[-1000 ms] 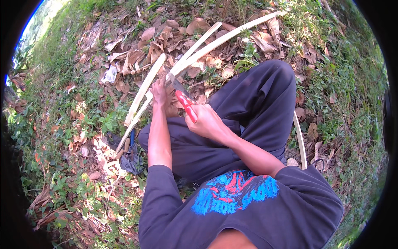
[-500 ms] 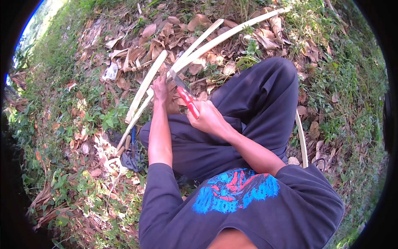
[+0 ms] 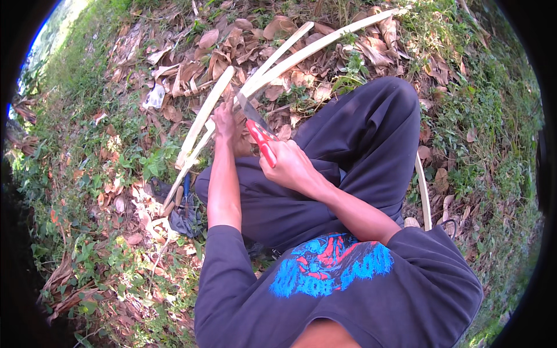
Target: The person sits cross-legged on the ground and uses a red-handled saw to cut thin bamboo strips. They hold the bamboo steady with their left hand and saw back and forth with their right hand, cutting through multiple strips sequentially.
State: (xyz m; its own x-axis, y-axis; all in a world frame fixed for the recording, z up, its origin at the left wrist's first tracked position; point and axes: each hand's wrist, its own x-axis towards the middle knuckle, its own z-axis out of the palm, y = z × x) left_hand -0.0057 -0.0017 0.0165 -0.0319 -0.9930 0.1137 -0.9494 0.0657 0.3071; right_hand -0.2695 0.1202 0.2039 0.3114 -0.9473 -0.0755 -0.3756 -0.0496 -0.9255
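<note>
Outward slid the long pale wood strip (image 3: 316, 48); the right hand (image 3: 291, 166) clenched a red-handled blade (image 3: 259, 133). Whether the left hand (image 3: 225, 123) gripped anything, I couldn't tell; its fingers needed clearance.

The head camera, the left of a fisheye pair worn side by side, looks steeply down and forward from the wearer's head. It sits close above the shirt (image 3: 354, 304), whose neckline meets the lower edge; the left hand (image 3: 226, 123) and right hand (image 3: 290, 167) lie farther off, near mid-picture. The wide lens takes in the surrounding ground (image 3: 110, 272), and a dark rim rings the view.
</note>
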